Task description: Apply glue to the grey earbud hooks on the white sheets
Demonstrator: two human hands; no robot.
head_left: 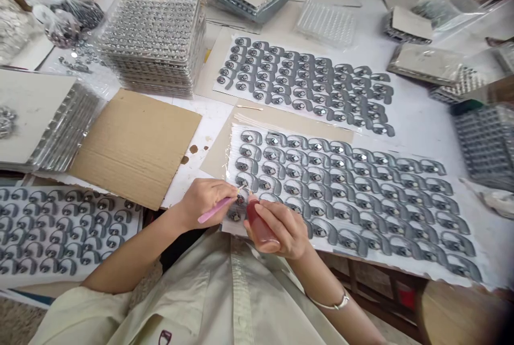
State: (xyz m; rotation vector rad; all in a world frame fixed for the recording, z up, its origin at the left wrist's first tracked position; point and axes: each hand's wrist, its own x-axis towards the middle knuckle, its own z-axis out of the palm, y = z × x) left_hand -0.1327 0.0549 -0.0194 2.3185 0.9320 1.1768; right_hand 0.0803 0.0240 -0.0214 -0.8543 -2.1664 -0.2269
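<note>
My left hand (211,197) is closed in a pinch on slim pink tweezers (217,210), their tips pointing at the left end of the near sheet. In my right hand (285,224) is a small squeeze bottle (262,230) of reddish liquid, its nozzle tilted up and left, close to the tweezer tips. Under both hands lies a white sheet (477,280) carrying rows of grey curved pieces (317,207), each with a shiny faceted stone. Whether the tweezers grip a stone is too small to tell. My fingers and the bottle hide some pieces at the near left corner.
A second sheet of grey pieces (305,80) lies behind, with a cotton swab (249,107) between. Stacked clear trays (150,34) stand back left, beside brown cardboard (136,147). Another filled sheet (60,232) is lower left. More stacked trays (485,141) line the right.
</note>
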